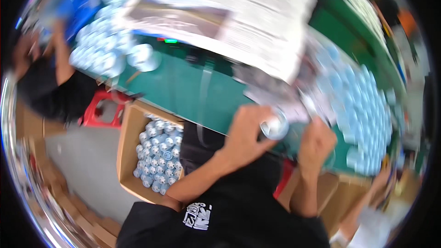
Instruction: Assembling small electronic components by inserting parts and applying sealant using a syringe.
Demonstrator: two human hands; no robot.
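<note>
My left hand [248, 131] is closed round the side of a small light-blue cylindrical part [279, 129] with a white middle, held above the near edge of the green table [177, 96]. To its right my right hand [317, 142] makes a fist around a slim whitish tool [309, 104] that points up and away from me. Motion blur hides what kind of tool it is. The two hands are apart. Beyond them, a large printed sheet [271, 23] covers much of the table.
Light-blue parts [363, 115] stand in dense rows at the right, with more [103, 36] at the far left. A cardboard box [126, 156] of similar parts sits below the table edge. One co-worker [50, 78] is at the left near a red stool [103, 108]; another's arm [367, 202] shows lower right.
</note>
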